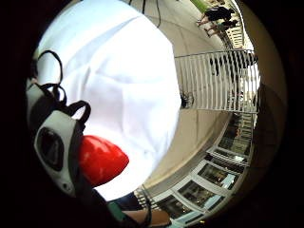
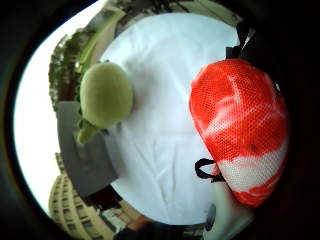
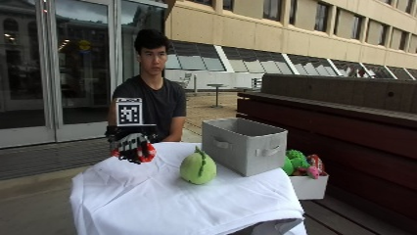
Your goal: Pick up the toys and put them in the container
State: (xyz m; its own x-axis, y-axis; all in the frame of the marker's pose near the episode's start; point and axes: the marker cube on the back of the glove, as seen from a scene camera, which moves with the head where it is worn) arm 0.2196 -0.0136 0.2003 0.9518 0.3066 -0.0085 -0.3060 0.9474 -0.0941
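Above the white-covered tabletop [image 3: 130, 196], your gloved right hand [image 3: 132, 146] curls its fingers around a red toy [image 2: 239, 130] and carries it, well apart from the grey container [image 3: 244, 145]. You are in the carrying step, I judge. Next, bring the hand over the open container and let go. A green pear-shaped toy [image 3: 198, 167] waits on the cloth, just beside the container.

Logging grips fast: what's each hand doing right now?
Right hand: gripping the red and white toy, raised above the white tablecloth.
Bare left hand: not visible, cannot tell.
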